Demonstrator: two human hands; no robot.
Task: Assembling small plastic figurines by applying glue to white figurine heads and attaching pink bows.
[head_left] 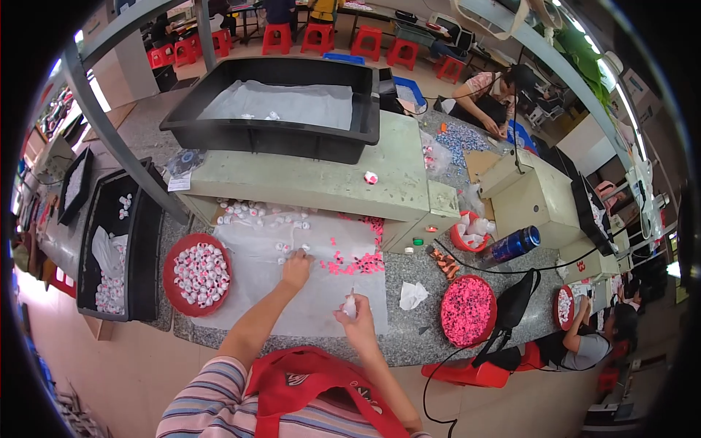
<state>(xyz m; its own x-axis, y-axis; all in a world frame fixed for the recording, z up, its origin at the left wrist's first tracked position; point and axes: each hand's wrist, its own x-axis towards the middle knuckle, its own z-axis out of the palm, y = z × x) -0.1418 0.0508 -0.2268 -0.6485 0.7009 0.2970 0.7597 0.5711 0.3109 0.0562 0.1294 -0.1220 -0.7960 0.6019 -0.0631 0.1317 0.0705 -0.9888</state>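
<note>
My left hand (296,271) reaches over a white sheet (255,281) on the speckled table, its fingertips together at a small white piece (305,247). Other small white pieces (282,254) lie just left of those fingers. My right hand (358,321), nearer to me, is closed around a small white bottle (350,307) with a thin tip pointing up. Scattered pink pieces (354,263) lie on the sheet to the right. Left of the sheet, a red bowl (173,286) is heaped with white round pieces with pink and black marks.
A pale green raised shelf (307,175) stands behind the sheet, bearing a large black tray (270,139). Another black tray (131,306) is at the left. To the right are a crumpled tissue (413,295), a bowl of pink pieces (467,310) and a blue can (515,244). Co-workers sit nearby.
</note>
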